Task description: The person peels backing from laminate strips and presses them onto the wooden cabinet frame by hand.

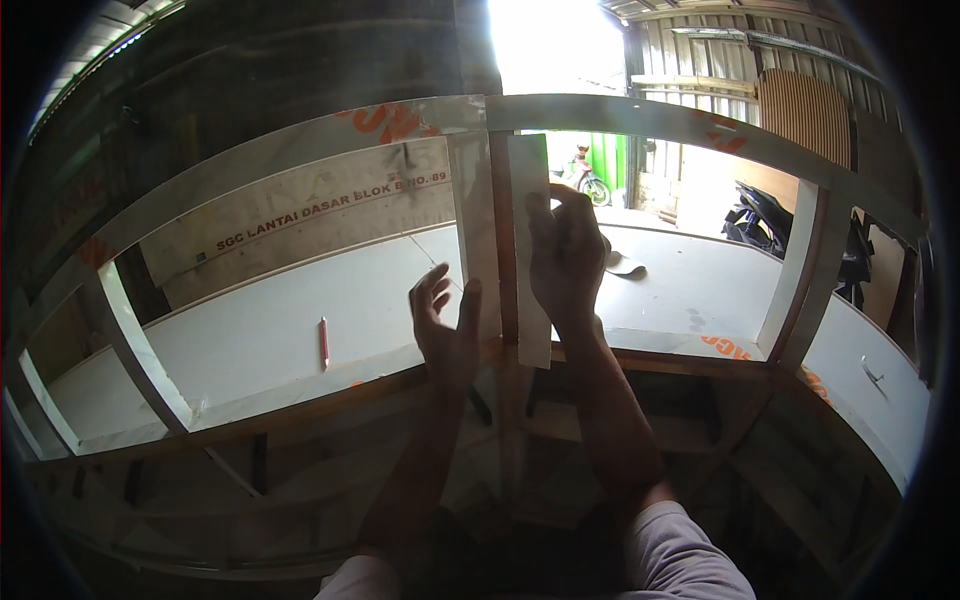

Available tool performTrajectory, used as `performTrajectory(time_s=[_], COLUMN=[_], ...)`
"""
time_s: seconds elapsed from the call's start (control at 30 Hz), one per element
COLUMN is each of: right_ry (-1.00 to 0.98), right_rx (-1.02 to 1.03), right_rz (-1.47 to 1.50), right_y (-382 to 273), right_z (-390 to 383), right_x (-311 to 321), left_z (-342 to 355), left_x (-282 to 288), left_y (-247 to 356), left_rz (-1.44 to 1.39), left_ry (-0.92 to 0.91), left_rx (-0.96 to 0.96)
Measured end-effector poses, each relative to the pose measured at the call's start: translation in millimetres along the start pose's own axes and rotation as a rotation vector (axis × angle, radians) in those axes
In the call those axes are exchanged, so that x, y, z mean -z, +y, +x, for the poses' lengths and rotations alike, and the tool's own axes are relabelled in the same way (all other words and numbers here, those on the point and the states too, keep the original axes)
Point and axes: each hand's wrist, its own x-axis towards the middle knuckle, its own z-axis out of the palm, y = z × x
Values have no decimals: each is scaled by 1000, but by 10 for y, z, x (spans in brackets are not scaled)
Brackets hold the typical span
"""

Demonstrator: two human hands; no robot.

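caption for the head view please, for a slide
The right hand holds a pale strip upright before a whitish frame, the left hand open nearby.

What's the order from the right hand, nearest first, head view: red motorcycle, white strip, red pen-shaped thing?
1. White strip: in the right hand.
2. Red pen-shaped thing: left, on the white panel.
3. Red motorcycle: far ahead, outside.

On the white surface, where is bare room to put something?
Bare: between the slim red stick and the white post leftward; also right of the curved grey piece. Crowded: around the left hand, right hand and long white strip.
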Motion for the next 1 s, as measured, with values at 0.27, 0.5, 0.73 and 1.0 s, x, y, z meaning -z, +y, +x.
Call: performTrajectory(time_s=[0.27,0.5,0.73,1.0], right_ry=[-32,32,107,121], right_rx=[-27,19,33,97], right_rz=[-33,-79,-68,-99], right_y=[-15,12,46,117], right_z=[14,17,24,43], right_x=[-66,-184,-312,-333], left_z=[-639,-575,-556,-563], left_x=[-70,-4,-37,-102], left_y=[88,158,250,143], left_rz=[266,496,481,444], left_ry=[-55,-190,-94,-53], left_rx=[-202,-269,-364,-329])
